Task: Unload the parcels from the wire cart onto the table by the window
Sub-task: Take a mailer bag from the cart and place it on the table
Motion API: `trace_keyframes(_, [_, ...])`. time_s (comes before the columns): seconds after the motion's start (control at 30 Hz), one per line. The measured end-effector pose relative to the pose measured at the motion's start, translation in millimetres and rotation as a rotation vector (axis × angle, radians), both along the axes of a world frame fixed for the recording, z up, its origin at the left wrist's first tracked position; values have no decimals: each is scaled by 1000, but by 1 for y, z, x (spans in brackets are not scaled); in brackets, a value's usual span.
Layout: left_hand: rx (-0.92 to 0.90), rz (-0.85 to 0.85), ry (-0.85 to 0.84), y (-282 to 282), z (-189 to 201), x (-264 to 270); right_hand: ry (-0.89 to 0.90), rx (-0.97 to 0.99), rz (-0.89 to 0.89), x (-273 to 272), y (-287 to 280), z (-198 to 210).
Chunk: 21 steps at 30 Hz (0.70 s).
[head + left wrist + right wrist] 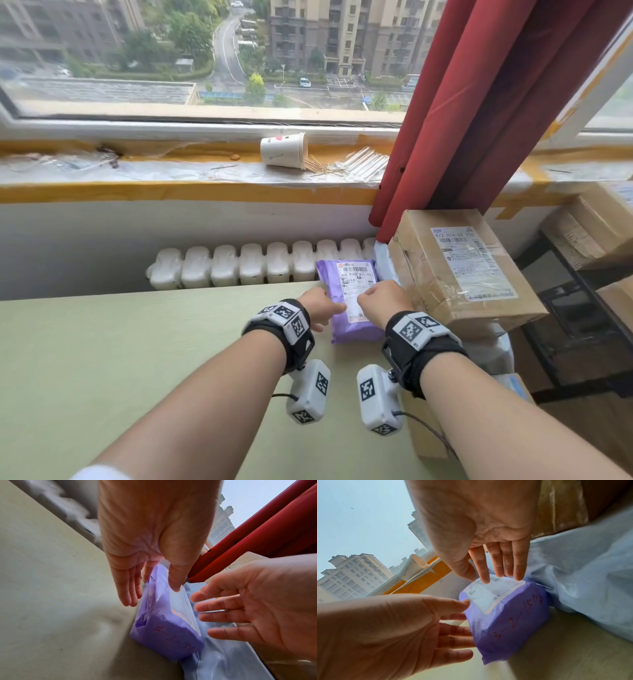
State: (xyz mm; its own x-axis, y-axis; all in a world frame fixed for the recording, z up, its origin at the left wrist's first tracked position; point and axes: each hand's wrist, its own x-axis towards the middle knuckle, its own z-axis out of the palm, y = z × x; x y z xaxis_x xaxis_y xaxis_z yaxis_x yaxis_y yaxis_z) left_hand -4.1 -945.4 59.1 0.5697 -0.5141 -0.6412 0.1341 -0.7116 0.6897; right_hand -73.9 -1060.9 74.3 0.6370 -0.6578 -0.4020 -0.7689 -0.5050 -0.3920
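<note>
The purple parcel (pixel 352 301) is seen lying flat on the green table (pixel 137 342), right of centre in the head view, its long axis running toward the window. It is flanked closely by both hands: the left hand (pixel 322 306) and right hand (pixel 383 301) are spread, fingers straight, nothing gripped. Neither is clearly nearer.

Table (pixel 102 342) lies open leftward; cardboard box (pixel 459 267) and curtain (pixel 479 102) block the right.
</note>
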Motion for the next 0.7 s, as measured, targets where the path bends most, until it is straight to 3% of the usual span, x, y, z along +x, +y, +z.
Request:
trace_keyframes(0.3, [18, 11, -183, 46, 40, 13, -67, -23, 67, 9, 24, 42])
trace_keyframes(0.7, [10, 139, -373, 160, 85, 31, -190, -12, 285, 48, 125, 85])
